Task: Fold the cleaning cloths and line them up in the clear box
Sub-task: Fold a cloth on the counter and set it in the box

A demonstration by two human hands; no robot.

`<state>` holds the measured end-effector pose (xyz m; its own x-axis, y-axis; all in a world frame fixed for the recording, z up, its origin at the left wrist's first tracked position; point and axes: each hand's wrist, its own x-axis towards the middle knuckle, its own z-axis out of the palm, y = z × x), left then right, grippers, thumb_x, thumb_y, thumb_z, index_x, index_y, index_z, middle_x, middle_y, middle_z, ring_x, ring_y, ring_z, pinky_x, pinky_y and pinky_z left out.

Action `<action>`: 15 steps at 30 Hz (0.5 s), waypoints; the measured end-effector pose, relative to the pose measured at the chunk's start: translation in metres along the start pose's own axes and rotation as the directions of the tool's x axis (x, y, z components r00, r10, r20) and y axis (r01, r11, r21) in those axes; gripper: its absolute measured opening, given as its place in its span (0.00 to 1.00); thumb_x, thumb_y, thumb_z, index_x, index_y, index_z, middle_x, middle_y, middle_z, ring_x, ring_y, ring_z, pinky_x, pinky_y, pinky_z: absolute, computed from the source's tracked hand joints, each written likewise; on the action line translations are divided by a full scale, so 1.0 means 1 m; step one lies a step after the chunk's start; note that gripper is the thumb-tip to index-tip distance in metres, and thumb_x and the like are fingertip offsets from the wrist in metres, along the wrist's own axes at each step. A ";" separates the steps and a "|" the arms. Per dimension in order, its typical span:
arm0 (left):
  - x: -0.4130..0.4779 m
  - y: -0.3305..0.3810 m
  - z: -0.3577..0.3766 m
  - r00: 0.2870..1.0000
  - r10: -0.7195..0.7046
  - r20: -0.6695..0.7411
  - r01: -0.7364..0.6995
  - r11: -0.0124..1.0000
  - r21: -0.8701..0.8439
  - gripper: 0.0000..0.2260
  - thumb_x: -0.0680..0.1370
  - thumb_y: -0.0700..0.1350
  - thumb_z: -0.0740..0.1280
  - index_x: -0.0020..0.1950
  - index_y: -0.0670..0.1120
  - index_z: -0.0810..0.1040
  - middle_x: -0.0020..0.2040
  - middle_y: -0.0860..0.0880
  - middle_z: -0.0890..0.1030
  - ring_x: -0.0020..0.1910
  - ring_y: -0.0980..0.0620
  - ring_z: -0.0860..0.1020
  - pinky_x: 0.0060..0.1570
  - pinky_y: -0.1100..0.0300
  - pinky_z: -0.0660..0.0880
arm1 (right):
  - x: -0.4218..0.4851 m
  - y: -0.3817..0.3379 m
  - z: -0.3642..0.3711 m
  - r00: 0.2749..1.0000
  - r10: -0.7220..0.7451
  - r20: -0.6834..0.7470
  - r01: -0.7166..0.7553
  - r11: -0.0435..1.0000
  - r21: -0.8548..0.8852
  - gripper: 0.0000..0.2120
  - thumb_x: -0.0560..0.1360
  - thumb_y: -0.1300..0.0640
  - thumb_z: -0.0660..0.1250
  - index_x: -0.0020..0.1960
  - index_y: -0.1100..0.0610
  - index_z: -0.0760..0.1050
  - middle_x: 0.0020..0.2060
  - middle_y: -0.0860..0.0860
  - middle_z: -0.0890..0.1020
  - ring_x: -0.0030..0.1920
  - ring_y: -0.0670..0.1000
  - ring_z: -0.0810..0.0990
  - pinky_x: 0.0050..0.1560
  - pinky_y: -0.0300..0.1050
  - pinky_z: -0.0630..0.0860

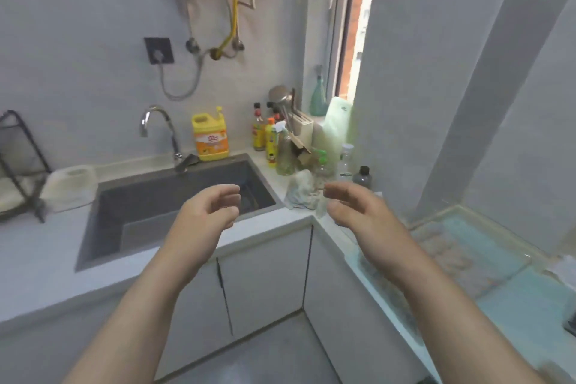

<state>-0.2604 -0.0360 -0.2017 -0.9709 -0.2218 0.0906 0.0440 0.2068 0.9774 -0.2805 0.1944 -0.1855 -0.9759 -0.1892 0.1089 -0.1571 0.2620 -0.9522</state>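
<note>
Crumpled pale cloth (301,191) (blurred) lies beside the sink (174,193); both hands' grip released, empty.

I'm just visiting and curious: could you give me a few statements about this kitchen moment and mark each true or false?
1. Both hands are empty. True: the left hand and right hand hold nothing.
2. A crumpled cloth lies on the counter right of the sink. True.
3. The yellow detergent bottle stands inside the sink. False: it stands behind it, by the faucet.
4. The left hand touches the cloth. False: it hovers apart.
</note>
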 end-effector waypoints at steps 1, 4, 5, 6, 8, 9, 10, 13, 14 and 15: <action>-0.010 -0.008 -0.028 0.999 -0.019 -0.046 0.020 1.000 0.017 0.15 0.76 0.34 0.63 0.54 0.53 0.78 0.54 0.53 0.81 0.56 0.54 0.79 0.57 0.55 0.76 | 0.001 -0.005 0.024 0.999 -0.004 0.041 0.005 1.000 -0.014 0.14 0.76 0.55 0.66 0.61 0.45 0.74 0.58 0.41 0.79 0.58 0.40 0.76 0.63 0.45 0.73; -0.046 -0.025 -0.112 0.980 -0.076 -0.186 0.085 0.996 0.039 0.12 0.70 0.43 0.67 0.50 0.57 0.79 0.52 0.54 0.82 0.54 0.53 0.79 0.58 0.51 0.76 | 0.001 -0.023 0.102 0.987 -0.012 0.159 0.015 1.000 -0.017 0.14 0.77 0.57 0.65 0.62 0.48 0.74 0.59 0.43 0.78 0.57 0.38 0.76 0.62 0.44 0.73; -0.059 -0.030 -0.139 0.967 -0.097 -0.236 0.110 0.993 0.040 0.13 0.68 0.46 0.65 0.50 0.57 0.79 0.51 0.54 0.82 0.53 0.53 0.80 0.58 0.50 0.76 | -0.001 -0.030 0.130 0.979 -0.016 0.204 0.020 1.000 -0.018 0.15 0.77 0.57 0.65 0.63 0.49 0.74 0.59 0.43 0.78 0.57 0.37 0.75 0.61 0.43 0.72; -0.071 -0.035 -0.165 0.953 -0.112 -0.283 0.126 0.991 0.034 0.14 0.66 0.46 0.64 0.49 0.56 0.80 0.50 0.54 0.82 0.53 0.53 0.80 0.58 0.50 0.76 | -0.004 -0.037 0.157 0.968 -0.021 0.250 0.027 0.999 -0.024 0.16 0.77 0.57 0.65 0.64 0.49 0.74 0.59 0.42 0.78 0.57 0.36 0.75 0.60 0.42 0.72; -0.096 -0.045 -0.214 0.920 -0.138 -0.368 0.156 0.988 0.020 0.12 0.67 0.45 0.66 0.49 0.54 0.80 0.50 0.53 0.82 0.53 0.55 0.79 0.58 0.50 0.76 | -0.010 -0.049 0.210 0.939 -0.038 0.341 0.056 0.997 -0.044 0.17 0.77 0.56 0.65 0.66 0.48 0.73 0.59 0.41 0.77 0.58 0.37 0.75 0.60 0.41 0.71; -0.108 -0.051 -0.237 0.900 -0.152 -0.408 0.168 0.986 0.005 0.10 0.70 0.42 0.68 0.49 0.53 0.80 0.50 0.53 0.82 0.53 0.55 0.79 0.58 0.51 0.76 | -0.013 -0.055 0.237 0.922 -0.047 0.384 0.073 0.996 -0.054 0.18 0.77 0.56 0.65 0.66 0.47 0.72 0.60 0.40 0.77 0.58 0.38 0.75 0.60 0.42 0.72; -0.120 -0.059 -0.259 0.879 -0.163 -0.447 0.176 0.984 -0.014 0.09 0.73 0.38 0.69 0.49 0.52 0.80 0.50 0.52 0.82 0.52 0.55 0.79 0.58 0.51 0.76 | -0.016 -0.060 0.262 0.905 -0.060 0.422 0.094 0.994 -0.060 0.18 0.77 0.56 0.65 0.66 0.46 0.72 0.60 0.40 0.77 0.59 0.39 0.75 0.61 0.43 0.72; -0.150 -0.077 -0.321 0.807 -0.198 -0.557 0.204 0.978 -0.051 0.12 0.76 0.32 0.65 0.48 0.49 0.79 0.49 0.51 0.81 0.51 0.52 0.78 0.57 0.54 0.74 | -0.024 -0.075 0.331 0.849 -0.101 0.519 0.152 0.987 -0.057 0.18 0.77 0.57 0.65 0.64 0.44 0.71 0.60 0.39 0.77 0.60 0.40 0.75 0.60 0.41 0.70; -0.158 -0.082 -0.339 0.780 -0.204 -0.591 0.204 0.977 -0.068 0.12 0.76 0.33 0.65 0.47 0.50 0.79 0.48 0.52 0.81 0.51 0.52 0.77 0.56 0.54 0.74 | -0.026 -0.080 0.350 0.826 -0.109 0.552 0.171 0.983 -0.062 0.17 0.77 0.56 0.65 0.63 0.42 0.71 0.60 0.38 0.77 0.61 0.40 0.75 0.60 0.41 0.69; -0.166 -0.085 -0.355 0.754 -0.214 -0.621 0.210 0.974 -0.080 0.10 0.76 0.35 0.66 0.48 0.51 0.79 0.49 0.53 0.80 0.52 0.52 0.77 0.56 0.54 0.74 | -0.027 -0.084 0.368 0.804 -0.113 0.584 0.190 0.979 -0.072 0.17 0.77 0.55 0.64 0.62 0.40 0.70 0.59 0.37 0.76 0.61 0.39 0.74 0.61 0.42 0.69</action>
<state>-0.0197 -0.3549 -0.2321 -0.5949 -0.8035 -0.0217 -0.1418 0.0783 0.9868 -0.1855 -0.1708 -0.2135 -0.6786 -0.7340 0.0286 -0.3500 0.2889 -0.8911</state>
